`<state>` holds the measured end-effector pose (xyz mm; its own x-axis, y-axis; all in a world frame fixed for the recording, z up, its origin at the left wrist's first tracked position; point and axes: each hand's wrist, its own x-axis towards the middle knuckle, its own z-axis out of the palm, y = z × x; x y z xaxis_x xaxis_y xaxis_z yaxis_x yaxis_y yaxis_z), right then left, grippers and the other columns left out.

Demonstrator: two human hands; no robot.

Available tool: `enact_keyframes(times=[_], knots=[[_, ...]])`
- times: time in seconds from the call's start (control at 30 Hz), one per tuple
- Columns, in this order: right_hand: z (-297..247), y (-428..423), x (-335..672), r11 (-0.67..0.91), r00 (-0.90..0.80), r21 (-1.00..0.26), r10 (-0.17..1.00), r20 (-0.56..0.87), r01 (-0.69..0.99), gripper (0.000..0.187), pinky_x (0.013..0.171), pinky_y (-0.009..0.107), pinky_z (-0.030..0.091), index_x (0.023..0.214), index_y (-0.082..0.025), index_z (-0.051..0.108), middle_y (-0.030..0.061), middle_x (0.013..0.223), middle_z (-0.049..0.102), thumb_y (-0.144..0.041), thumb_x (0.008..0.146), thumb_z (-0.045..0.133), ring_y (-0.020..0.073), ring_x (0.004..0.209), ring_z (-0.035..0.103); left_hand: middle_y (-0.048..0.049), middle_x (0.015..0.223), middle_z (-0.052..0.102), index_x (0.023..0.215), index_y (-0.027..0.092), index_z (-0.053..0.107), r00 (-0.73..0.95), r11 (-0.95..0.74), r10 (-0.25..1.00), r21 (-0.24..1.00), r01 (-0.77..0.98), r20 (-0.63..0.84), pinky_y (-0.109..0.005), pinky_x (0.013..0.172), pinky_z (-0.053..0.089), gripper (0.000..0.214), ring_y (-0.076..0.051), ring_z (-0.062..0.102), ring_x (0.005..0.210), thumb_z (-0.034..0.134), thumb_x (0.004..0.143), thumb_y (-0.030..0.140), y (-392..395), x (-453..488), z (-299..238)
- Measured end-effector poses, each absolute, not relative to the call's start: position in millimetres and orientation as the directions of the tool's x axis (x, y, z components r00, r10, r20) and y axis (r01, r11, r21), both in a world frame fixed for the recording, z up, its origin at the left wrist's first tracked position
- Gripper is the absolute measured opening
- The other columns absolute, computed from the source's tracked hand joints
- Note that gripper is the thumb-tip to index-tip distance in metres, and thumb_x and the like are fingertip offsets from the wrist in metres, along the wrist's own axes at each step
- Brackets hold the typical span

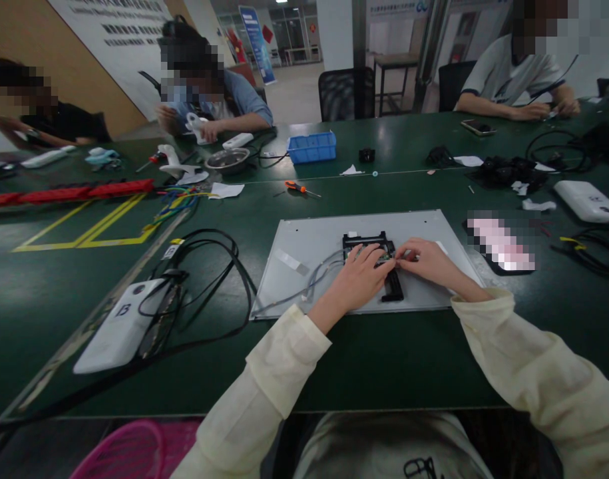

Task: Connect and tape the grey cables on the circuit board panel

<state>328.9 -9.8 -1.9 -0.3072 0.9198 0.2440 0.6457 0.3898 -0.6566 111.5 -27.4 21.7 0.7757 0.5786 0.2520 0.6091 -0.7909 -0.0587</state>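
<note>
A black plastic frame (393, 287) with a green circuit board partly visible in it lies on a white panel (424, 293). Over the frame and board, my left hand (361, 276) has its fingers bent and slightly apart, gripping the frame, with the thumb reaching its right side. My right hand (424, 261) is closed in a pinch at the frame's right edge, close to the left thumb. What those fingertips hold is too small to make out. Grey cables (319, 273) run from the frame's left side across the panel. The board is mostly hidden under my left hand.
Left of the panel lie a white power bank (119, 326) and looped black cable (234, 266). A phone (501, 246) rests to the right. Beyond are an orange screwdriver (297, 187), a blue basket (311, 148) and a metal bowl (227, 160). Several people sit across the table.
</note>
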Motion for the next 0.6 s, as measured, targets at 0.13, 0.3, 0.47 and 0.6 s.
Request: enact_keyframes(times=[0.13,0.3,0.47,0.6], knots=[[-2.4,-9.1,328.1,0.367,-0.253,-0.673,0.930,0.266,0.642,0.018,0.067,0.029,0.046,0.079,-0.019,0.069,0.0043,0.084,0.067,-0.034,0.083,0.058,0.0165,0.072,0.061,-0.0099,0.133,0.052,0.130,0.023,0.049,0.771,-0.785,0.585,-0.062,0.616,0.252,-0.047,0.111,0.026,0.035,-0.025,0.036,0.134,0.038,0.097,0.025,-27.5,112.0,21.0],[-2.9,-8.3,328.0,0.358,-0.221,-0.679,0.933,0.284,0.641,0.019,0.068,0.029,0.045,0.079,-0.019,0.069,0.0038,0.083,0.067,-0.033,0.084,0.057,0.0167,0.073,0.061,-0.0098,0.133,0.052,0.132,0.020,0.047,0.759,-0.770,0.600,-0.072,0.634,0.253,-0.046,0.112,0.026,0.037,-0.024,0.036,0.134,0.036,0.098,0.027,-28.2,112.7,20.8],[-3.0,-8.4,327.8,0.340,-0.197,-0.699,0.940,0.280,0.629,0.022,0.065,0.029,0.045,0.078,-0.019,0.069,0.0033,0.081,0.066,-0.036,0.084,0.056,0.0162,0.069,0.060,-0.0097,0.134,0.052,0.136,0.017,0.043,0.748,-0.757,0.614,-0.079,0.648,0.250,-0.045,0.113,0.023,0.039,-0.024,0.036,0.134,0.034,0.098,0.027,-28.9,113.1,20.7],[-3.8,-7.9,328.0,0.362,-0.202,-0.693,0.931,0.304,0.624,0.022,0.069,0.031,0.045,0.076,-0.020,0.068,0.0035,0.080,0.067,-0.037,0.084,0.056,0.0179,0.073,0.060,-0.0098,0.135,0.051,0.137,0.018,0.041,0.736,-0.746,0.630,-0.072,0.662,0.247,-0.046,0.113,0.023,0.041,-0.024,0.036,0.135,0.035,0.098,0.029,-31.4,113.3,25.7]])
